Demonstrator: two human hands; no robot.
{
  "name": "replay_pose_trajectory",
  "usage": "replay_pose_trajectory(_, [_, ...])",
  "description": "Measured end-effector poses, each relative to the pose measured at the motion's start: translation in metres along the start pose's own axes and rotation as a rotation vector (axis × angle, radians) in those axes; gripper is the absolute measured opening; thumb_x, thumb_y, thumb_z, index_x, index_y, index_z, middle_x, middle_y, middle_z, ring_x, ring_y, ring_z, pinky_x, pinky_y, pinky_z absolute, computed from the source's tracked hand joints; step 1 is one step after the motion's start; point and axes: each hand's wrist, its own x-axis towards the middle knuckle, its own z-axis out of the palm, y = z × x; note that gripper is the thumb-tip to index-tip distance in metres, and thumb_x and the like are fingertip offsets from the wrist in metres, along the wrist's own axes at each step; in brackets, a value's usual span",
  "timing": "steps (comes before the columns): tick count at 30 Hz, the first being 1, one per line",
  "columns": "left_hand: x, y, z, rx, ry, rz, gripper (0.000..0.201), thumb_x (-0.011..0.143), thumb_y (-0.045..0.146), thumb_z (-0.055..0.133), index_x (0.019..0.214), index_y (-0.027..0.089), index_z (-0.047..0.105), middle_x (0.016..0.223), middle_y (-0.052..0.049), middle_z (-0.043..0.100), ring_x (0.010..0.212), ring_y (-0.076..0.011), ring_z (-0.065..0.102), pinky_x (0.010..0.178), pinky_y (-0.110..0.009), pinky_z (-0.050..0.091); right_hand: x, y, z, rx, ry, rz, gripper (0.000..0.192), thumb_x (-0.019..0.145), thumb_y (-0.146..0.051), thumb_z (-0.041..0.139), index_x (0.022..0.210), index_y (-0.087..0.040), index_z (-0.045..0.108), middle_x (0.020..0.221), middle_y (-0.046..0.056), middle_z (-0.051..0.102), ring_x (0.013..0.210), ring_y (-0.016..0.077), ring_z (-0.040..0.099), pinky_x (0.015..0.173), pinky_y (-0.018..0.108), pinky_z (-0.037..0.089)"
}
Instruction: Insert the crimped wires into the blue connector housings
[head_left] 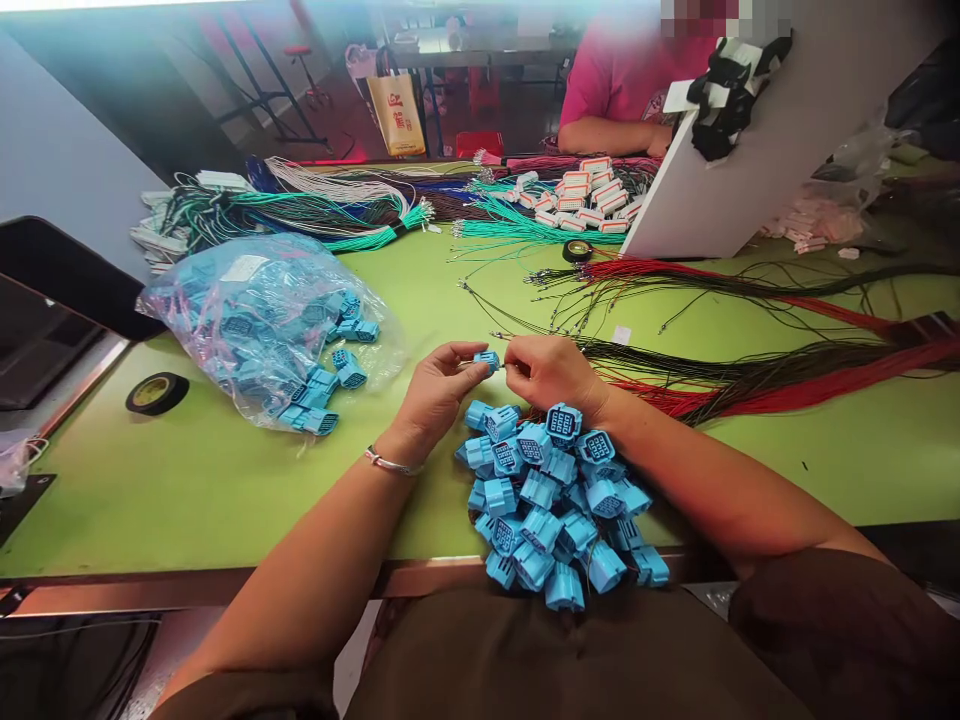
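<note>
Between thumb and fingers, my left hand (pixel 435 392) grips a small blue connector housing (pixel 487 361). My right hand (pixel 553 370) is closed just beside it, pinching what looks like a thin wire end at the housing's right side; most of the wire is hidden by the fingers. Below both hands lies a heap of blue connectors (pixel 540 490), piled up to the table's front edge, with a few thin wires among them. To the left, a clear plastic bag (pixel 247 320) full of like housings has its mouth open, and several loose ones (pixel 349 368) lie there.
Bundles of red and black wires (pixel 735 375) stretch across the right side. Teal and white wire bundles (pixel 337 205) and white connectors (pixel 592 195) line the back. Black tape rolls (pixel 157 393) lie on the green table (pixel 187 500). A white panel (pixel 705 185) stands before a person in pink (pixel 615 90).
</note>
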Motion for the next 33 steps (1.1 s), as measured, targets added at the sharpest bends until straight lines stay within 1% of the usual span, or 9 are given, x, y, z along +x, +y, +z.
replay_pose_trajectory(4, [0.002,0.001,-0.001,-0.069,-0.008,0.009,0.037,0.056,0.020,0.090,0.088,0.017,0.072,0.085,-0.002,0.074,0.083,-0.0129,0.070,0.090,-0.030,0.054,-0.001,0.002,0.003,0.199,0.016,0.019,0.012,0.082,-0.019,0.055,0.072,-0.017,0.061,0.065,0.000,0.059,0.061,0.0103,0.047,0.061,0.024,0.035])
replay_pose_trajectory(9, [0.003,0.005,-0.005,-0.140,-0.030,-0.048,0.036,0.057,0.019,0.090,0.089,0.016,0.072,0.085,-0.002,0.074,0.085,-0.0136,0.071,0.095,-0.033,0.054,-0.004,0.004,0.003,0.407,0.051,0.101,0.004,0.079,-0.019,0.058,0.077,-0.017,0.061,0.063,-0.003,0.058,0.056,0.0082,0.047,0.057,0.022,0.037])
replay_pose_trajectory(16, [-0.001,0.003,0.001,-0.117,-0.042,-0.068,0.038,0.056,0.022,0.091,0.088,0.015,0.072,0.083,-0.003,0.075,0.085,-0.0146,0.071,0.094,-0.033,0.054,-0.003,0.004,0.004,0.274,0.014,0.071,0.004,0.074,-0.014,0.056,0.073,-0.017,0.058,0.062,-0.002,0.057,0.058,0.0092,0.046,0.059,0.023,0.035])
replay_pose_trajectory(19, [-0.002,0.000,0.003,-0.065,-0.014,-0.069,0.039,0.055,0.024,0.092,0.087,0.014,0.072,0.081,-0.003,0.074,0.081,-0.0141,0.071,0.088,-0.031,0.055,-0.003,0.004,0.004,0.203,-0.021,0.073,0.005,0.072,-0.013,0.055,0.070,-0.018,0.057,0.061,-0.002,0.056,0.059,0.0099,0.045,0.059,0.023,0.033])
replay_pose_trajectory(23, [-0.001,-0.005,0.001,0.088,-0.008,-0.043,0.041,0.057,0.027,0.090,0.092,0.014,0.073,0.078,-0.004,0.073,0.073,-0.0128,0.069,0.075,-0.026,0.053,-0.001,0.004,0.006,0.152,-0.072,0.091,0.005,0.070,-0.013,0.055,0.068,-0.018,0.055,0.060,-0.002,0.055,0.058,0.0100,0.044,0.058,0.024,0.031])
replay_pose_trajectory(26, [0.000,-0.009,-0.001,0.095,-0.002,-0.037,0.042,0.057,0.028,0.090,0.093,0.013,0.073,0.078,-0.005,0.073,0.071,-0.0137,0.068,0.070,-0.027,0.052,-0.002,0.002,0.009,0.138,-0.084,0.112,0.005,0.068,-0.013,0.055,0.067,-0.018,0.055,0.059,-0.003,0.054,0.057,0.0095,0.043,0.057,0.024,0.031])
replay_pose_trajectory(29, [0.000,-0.008,0.001,0.046,0.001,-0.070,0.044,0.055,0.027,0.091,0.090,0.012,0.072,0.076,-0.005,0.072,0.068,-0.0133,0.067,0.069,-0.027,0.052,-0.003,0.000,0.012,0.183,-0.080,0.144,0.005,0.067,-0.014,0.056,0.064,-0.018,0.054,0.057,-0.003,0.053,0.055,0.0086,0.043,0.055,0.022,0.032])
replay_pose_trajectory(31, [0.000,-0.004,0.002,-0.025,-0.009,-0.084,0.044,0.053,0.026,0.092,0.089,0.011,0.072,0.075,-0.004,0.072,0.070,-0.0131,0.068,0.074,-0.028,0.053,0.000,0.000,0.008,0.302,-0.110,0.200,0.004,0.068,-0.016,0.056,0.065,-0.017,0.054,0.057,-0.004,0.053,0.052,0.0077,0.044,0.052,0.021,0.034])
replay_pose_trajectory(33, [-0.001,0.001,0.002,-0.101,-0.019,-0.078,0.043,0.053,0.024,0.092,0.089,0.011,0.072,0.077,-0.005,0.072,0.076,-0.0139,0.070,0.083,-0.031,0.054,0.011,0.003,-0.002,0.459,-0.169,0.296,0.002,0.072,-0.018,0.056,0.072,-0.017,0.057,0.061,-0.003,0.057,0.049,0.0077,0.049,0.048,0.020,0.037])
